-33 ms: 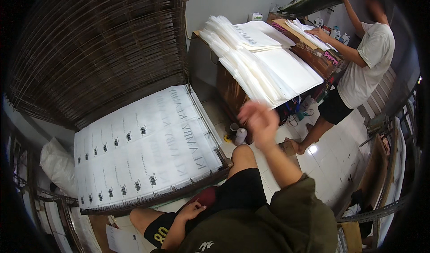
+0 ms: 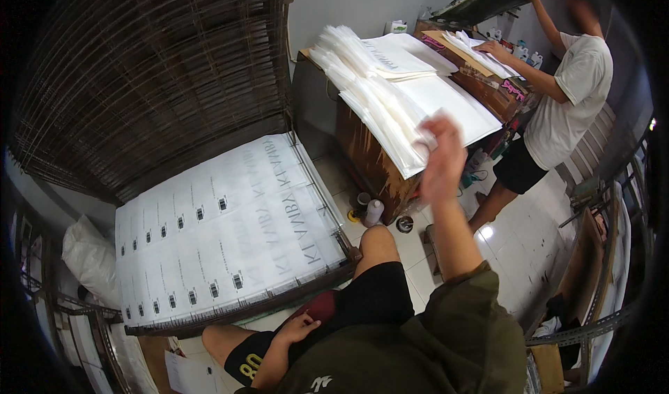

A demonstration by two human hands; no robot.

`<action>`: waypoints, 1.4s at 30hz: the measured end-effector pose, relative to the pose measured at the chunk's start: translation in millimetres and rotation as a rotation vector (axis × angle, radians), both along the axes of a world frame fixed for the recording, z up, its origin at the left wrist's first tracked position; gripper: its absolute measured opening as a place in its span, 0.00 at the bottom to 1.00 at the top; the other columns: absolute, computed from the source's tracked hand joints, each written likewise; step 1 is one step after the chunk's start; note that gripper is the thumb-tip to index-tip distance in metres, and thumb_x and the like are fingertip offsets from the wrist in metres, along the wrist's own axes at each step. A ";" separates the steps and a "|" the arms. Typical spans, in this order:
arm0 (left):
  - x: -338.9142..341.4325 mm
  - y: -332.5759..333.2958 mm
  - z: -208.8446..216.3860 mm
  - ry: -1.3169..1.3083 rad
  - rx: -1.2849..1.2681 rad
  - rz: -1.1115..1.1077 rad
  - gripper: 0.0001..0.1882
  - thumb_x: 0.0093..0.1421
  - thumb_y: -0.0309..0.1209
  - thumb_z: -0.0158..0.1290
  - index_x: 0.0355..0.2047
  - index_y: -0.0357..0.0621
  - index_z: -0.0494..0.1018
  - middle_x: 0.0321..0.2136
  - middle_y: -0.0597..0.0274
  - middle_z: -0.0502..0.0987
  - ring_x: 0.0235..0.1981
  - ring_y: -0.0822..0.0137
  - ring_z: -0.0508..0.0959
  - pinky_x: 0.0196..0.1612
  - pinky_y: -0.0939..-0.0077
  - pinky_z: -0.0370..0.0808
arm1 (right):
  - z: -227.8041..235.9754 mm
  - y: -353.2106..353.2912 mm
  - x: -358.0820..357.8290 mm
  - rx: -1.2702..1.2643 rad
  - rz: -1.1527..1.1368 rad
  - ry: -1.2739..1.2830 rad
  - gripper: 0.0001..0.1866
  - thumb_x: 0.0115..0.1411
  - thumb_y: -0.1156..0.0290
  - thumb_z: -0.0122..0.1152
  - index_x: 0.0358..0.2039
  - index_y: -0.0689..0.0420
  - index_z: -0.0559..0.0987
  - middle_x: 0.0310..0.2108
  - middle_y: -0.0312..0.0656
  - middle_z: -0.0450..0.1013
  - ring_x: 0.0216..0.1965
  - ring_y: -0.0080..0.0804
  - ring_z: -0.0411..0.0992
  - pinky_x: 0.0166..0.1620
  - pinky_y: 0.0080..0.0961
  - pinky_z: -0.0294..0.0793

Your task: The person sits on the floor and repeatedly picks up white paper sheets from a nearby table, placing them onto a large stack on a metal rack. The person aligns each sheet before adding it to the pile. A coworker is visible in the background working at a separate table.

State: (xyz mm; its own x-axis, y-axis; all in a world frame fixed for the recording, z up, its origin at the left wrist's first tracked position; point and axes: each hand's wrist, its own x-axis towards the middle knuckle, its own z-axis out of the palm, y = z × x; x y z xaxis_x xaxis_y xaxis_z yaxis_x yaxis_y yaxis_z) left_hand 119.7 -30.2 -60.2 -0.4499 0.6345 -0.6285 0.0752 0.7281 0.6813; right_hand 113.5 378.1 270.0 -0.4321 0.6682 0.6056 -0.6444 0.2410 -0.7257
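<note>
My right hand (image 2: 444,160) is raised before the near corner of a stack of white printed sheets (image 2: 463,108) on a wooden cabinet. Its fingers are smeared by motion, and I cannot tell whether it touches the paper. My left hand (image 2: 298,327) lies on my lap against the dark red patch of my shorts, fingers loosely stretched and holding nothing. To the left, white sheets (image 2: 202,247) with small black marks and large grey lettering cover a low metal rack. Raised above them are the rack's dark wire shelves (image 2: 160,73).
At right, a person (image 2: 575,101) in a white shirt stands holding up a dark framed screen (image 2: 481,2) over papers. Bottles and cups (image 2: 374,211) stand on the tiled floor by the cabinet (image 2: 369,157). A white sack (image 2: 90,258) leans at left; metal shelving (image 2: 592,331) edges the right.
My right hand has moved up and to the right, from below the stack's front edge to before its near corner. My left hand stays on my lap.
</note>
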 end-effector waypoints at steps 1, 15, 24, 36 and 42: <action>-0.8 1.8 0.9 -0.003 0.000 -0.001 0.28 0.56 0.57 0.52 0.37 0.42 0.73 0.28 0.58 0.74 0.31 0.67 0.72 0.36 0.74 0.68 | 16.3 31.1 -0.5 -0.122 -0.081 0.029 0.25 0.63 0.52 0.48 0.54 0.55 0.67 0.44 0.38 0.70 0.48 0.29 0.66 0.47 0.32 0.66; -2.1 7.6 -1.7 0.044 0.082 0.012 0.28 0.56 0.57 0.52 0.38 0.43 0.73 0.29 0.57 0.74 0.30 0.68 0.72 0.35 0.75 0.68 | 40.5 222.1 -12.3 -0.689 -0.159 0.094 0.51 0.47 0.35 0.61 0.66 0.40 0.49 0.66 0.50 0.41 0.66 0.50 0.42 0.61 0.55 0.50; -1.2 25.8 37.0 0.042 0.198 0.016 0.28 0.57 0.55 0.53 0.43 0.43 0.71 0.31 0.56 0.75 0.34 0.65 0.75 0.37 0.71 0.72 | 35.2 215.3 -68.5 -0.259 -0.019 -0.142 0.22 0.50 0.84 0.57 0.48 0.65 0.67 0.48 0.48 0.64 0.48 0.39 0.65 0.57 0.47 0.64; -91.4 51.4 301.8 -0.557 1.367 0.470 0.53 0.52 0.74 0.29 0.65 0.45 0.45 0.53 0.41 0.67 0.46 0.51 0.75 0.40 0.64 0.78 | 132.7 -127.8 -13.5 -0.049 0.678 -0.034 0.30 0.54 0.82 0.53 0.58 0.66 0.58 0.47 0.51 0.70 0.47 0.35 0.72 0.52 0.31 0.71; -131.8 -22.4 348.6 -0.309 1.496 0.942 0.44 0.59 0.64 0.37 0.61 0.40 0.56 0.41 0.47 0.75 0.30 0.64 0.80 0.26 0.80 0.80 | 93.5 -143.1 -62.3 -0.279 0.900 -0.280 0.32 0.53 0.84 0.51 0.60 0.68 0.55 0.47 0.49 0.70 0.46 0.34 0.72 0.50 0.28 0.72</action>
State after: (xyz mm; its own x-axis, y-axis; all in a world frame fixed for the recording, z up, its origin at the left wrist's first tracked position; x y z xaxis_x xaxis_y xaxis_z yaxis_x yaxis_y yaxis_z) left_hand -12.1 -52.6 288.4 -0.9487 0.3109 0.0575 -0.2033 -0.7391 0.6422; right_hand 51.2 235.0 363.4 -0.9539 0.1232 0.2738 -0.2994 -0.4591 -0.8364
